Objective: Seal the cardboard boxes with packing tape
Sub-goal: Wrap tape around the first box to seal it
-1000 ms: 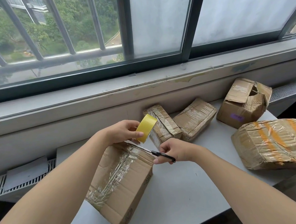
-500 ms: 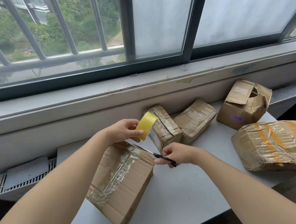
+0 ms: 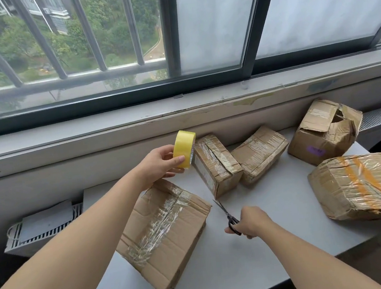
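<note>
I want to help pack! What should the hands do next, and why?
Probably lay the scissors on the table: the right hand holds them clear of the roll in the left hand, the near box has tape along its seam, and the torn box gapes open.

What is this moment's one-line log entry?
left hand: holds yellow packing tape roll | right hand: holds black scissors | nearest brown cardboard box: clear tape along seam

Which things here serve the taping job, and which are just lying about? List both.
Job: yellow tape roll in left hand; scissors in right hand; taped front box; torn box.
Lying about: grey sheet; white slatted unit.
</note>
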Demonstrator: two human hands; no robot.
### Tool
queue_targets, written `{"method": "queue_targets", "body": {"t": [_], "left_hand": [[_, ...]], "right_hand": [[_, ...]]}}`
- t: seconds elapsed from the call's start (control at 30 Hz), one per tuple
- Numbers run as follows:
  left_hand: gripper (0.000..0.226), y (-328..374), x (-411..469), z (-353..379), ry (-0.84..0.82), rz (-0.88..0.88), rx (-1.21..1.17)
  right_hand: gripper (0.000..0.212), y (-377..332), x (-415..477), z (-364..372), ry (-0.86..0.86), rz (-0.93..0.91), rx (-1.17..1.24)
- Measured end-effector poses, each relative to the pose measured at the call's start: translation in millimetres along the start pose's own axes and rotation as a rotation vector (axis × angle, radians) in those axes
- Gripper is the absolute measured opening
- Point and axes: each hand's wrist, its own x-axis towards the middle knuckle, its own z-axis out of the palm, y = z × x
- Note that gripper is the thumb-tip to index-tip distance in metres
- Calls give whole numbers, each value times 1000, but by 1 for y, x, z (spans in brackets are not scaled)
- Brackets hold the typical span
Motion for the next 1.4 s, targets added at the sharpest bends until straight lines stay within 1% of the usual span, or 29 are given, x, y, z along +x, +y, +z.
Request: {"method": "queue_targets", "body": {"t": [0.13,0.23,0.4,0.57,0.63,0.67,0.7,0.73,0.77,0.83,0.93,0.97,1.03,1.1,1.2,1.27,1.3,1.33,1.37,1.4], "left_hand": [[29,-4,-5,0,39,11,10],[28,-8,-8,-1,58,20,13],[25,-12,-11,-5,93,44,-48],[24,-13,-18,-9,145,69,-138],[21,-17,-21,-9,162,82,-162],[21,-18,-22,-10,168,91,-174],[21,-20,-23,-10,174,102,-186],[20,-21,-24,-9,180,112,-197],[20,-22,-24,-9,182,123,-205],[19,-23,-26,-8,176,145,-227],[20,-24,-27,-7,149,178,-256],[21,-24,-27,-7,144,183,-259],[20,-22,-29,-8,147,192,-254],[18,-22,-30,-9,160,204,-255],[14,-24,-31,-10,216,233,-287],[14,-29,-31,-10,286,258,-323],[14,-31,-31,-9,325,272,-344],[15,-34,-32,-7,359,284,-358],[15,-38,-31,-5,389,289,-368],[15,-43,-30,-4,415,288,-372]], "right_hand": [[52,-7,0,19,-15,-9,-70],[52,-14,-2,25,33,-38,-170],[43,-24,-2,34,126,-101,-319],[30,-26,1,47,13,-117,-364],[15,-31,0,47,-22,-132,-384],[12,-34,-1,46,-36,-129,-389],[17,-37,-2,44,-42,-124,-381],[17,-40,-1,42,-40,-115,-368],[10,-42,-1,41,-31,-114,-363],[14,-44,0,41,0,-106,-336],[6,-43,-2,44,31,-97,-292],[7,-42,-4,44,55,-88,-259],[17,-43,-4,37,137,-41,-129],[27,-47,-8,18,269,-24,86],[33,-70,-26,-30,478,-153,400],[25,-98,-44,-54,625,-340,481],[22,-114,-54,-58,677,-465,448],[24,-130,-61,-57,691,-583,358],[29,-144,-64,-48,654,-670,224],[34,-155,-66,-36,581,-707,83]]}}
